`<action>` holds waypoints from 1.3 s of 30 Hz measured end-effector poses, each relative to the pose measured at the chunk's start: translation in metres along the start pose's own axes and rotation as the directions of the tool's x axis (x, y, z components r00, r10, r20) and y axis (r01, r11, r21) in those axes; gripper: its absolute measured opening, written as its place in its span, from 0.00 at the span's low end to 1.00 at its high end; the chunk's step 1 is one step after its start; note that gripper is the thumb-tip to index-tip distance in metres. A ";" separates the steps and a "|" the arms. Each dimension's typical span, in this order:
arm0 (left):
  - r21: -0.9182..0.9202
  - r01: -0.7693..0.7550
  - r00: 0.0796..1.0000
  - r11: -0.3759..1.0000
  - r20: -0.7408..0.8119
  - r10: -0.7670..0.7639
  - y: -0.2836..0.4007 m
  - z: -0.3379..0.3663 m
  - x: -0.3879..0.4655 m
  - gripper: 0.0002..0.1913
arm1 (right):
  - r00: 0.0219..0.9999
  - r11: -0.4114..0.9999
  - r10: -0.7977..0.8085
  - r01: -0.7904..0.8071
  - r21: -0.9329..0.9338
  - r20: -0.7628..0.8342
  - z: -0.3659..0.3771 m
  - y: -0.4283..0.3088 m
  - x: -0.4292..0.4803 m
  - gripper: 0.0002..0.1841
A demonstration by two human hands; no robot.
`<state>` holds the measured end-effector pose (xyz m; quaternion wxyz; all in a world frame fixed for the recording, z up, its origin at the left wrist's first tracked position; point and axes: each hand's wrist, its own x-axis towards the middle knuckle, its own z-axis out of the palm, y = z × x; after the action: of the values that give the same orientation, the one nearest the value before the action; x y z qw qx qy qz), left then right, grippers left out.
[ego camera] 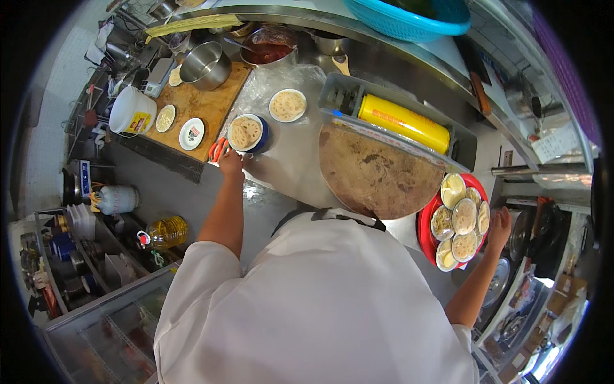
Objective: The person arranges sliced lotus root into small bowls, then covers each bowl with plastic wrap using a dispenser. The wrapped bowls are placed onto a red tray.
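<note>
My left hand (230, 162) is at the counter's front edge, beside the orange-red handles of scissors (218, 150); whether it touches them I cannot tell. Just above it, a bowl of lotus root slices (245, 133) rests on a dark blue round base. A plate of lotus root slices (288, 105) lies farther back on clear plastic film. My right hand (500, 228), its fingers apart, is just right of a red round tray (425, 235). Several small, apparently film-wrapped dishes sit on that tray, with lotus root slices (464, 216) among them.
A round wooden chopping board (379, 173) lies before a grey bin holding a yellow roll (403, 122). On the left, a wooden board (216, 103) bears a steel pot (205, 66), a white bucket (133, 111) and small plates. A blue basket (412, 24) is on the shelf above.
</note>
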<state>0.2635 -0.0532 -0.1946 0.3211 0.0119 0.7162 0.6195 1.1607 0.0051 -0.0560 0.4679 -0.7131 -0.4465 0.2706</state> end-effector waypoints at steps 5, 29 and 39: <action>0.033 0.035 0.997 0.999 0.065 -0.037 0.008 -0.009 0.025 0.07 | 0.993 0.990 -0.079 0.089 -0.113 0.088 0.041 -0.043 -0.040 0.26; 0.103 0.059 0.897 0.993 0.432 -0.098 0.045 -0.019 0.031 0.05 | 0.950 0.976 -0.163 0.195 -0.100 0.265 0.210 -0.180 -0.186 0.30; 0.205 -0.085 0.798 0.975 0.600 -0.057 0.091 0.002 -0.034 0.11 | 0.965 0.978 -0.147 0.175 -0.114 0.219 0.210 -0.184 -0.161 0.26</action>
<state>0.2572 -0.0442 -0.0983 0.5239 0.2493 0.6413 0.5020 0.8478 -0.0188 0.0188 0.3907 -0.6713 -0.5667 0.2748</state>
